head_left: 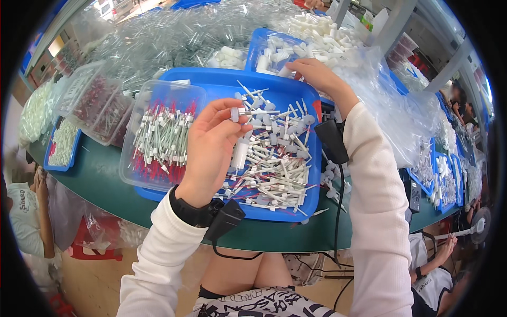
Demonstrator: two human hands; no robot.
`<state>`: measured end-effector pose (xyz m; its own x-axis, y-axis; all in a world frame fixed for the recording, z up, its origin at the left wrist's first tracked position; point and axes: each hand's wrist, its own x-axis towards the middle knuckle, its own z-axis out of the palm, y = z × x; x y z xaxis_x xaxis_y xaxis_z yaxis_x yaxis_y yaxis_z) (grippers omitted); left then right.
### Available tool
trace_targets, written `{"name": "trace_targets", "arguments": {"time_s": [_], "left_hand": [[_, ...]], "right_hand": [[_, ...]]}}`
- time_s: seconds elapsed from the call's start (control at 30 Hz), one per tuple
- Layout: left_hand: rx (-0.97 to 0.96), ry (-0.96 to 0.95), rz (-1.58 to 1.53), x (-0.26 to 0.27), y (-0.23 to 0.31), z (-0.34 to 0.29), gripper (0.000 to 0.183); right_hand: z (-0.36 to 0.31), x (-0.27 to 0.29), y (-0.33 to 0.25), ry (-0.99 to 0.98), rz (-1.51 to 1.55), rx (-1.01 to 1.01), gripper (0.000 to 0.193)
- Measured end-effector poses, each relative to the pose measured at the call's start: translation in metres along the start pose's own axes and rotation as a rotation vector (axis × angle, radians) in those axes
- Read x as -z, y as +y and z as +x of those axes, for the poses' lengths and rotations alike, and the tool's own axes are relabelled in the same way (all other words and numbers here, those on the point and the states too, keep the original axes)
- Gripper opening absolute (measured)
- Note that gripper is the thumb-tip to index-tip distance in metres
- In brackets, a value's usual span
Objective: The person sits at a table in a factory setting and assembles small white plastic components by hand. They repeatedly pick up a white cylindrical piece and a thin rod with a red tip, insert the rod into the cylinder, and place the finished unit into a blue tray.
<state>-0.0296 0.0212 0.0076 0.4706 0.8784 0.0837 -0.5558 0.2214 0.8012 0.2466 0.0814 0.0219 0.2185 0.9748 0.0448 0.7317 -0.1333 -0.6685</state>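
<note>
Over the blue tray (211,76), my left hand (208,145) is closed on a thin white stick with a translucent round cap (235,114). A white cylinder (241,154) is right beside its lower fingers; whether they hold it or it rests on the pile, I cannot tell. My right hand (321,79), at the tray's far edge, pinches a short white tube (286,71) by a smaller blue bin (257,39). Beneath my hands, the tray carries many loose capped sticks (280,174), some with pink ends.
A clear plastic box (129,164) of white sticks with pink bristles sits left of my left hand. Farther left are stacked clear boxes (90,100). Clear tubes (185,37) and white tubes (327,34) heap up behind. Plastic bags (391,105) lie right, and co-workers sit at both sides.
</note>
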Motion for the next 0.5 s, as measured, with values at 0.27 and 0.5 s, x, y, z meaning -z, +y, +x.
{"name": "trace_targets", "arguments": {"time_s": [0.27,0.5], "left_hand": [[0.021,-0.008,-0.034,-0.001,0.003,-0.001,0.028],[0.040,-0.013,-0.053,0.000,0.005,-0.003,0.025]], "right_hand": [[0.000,-0.008,-0.012,0.159,-0.093,0.086,0.035],[0.015,-0.009,-0.035,0.241,0.007,0.057,0.041]]}}
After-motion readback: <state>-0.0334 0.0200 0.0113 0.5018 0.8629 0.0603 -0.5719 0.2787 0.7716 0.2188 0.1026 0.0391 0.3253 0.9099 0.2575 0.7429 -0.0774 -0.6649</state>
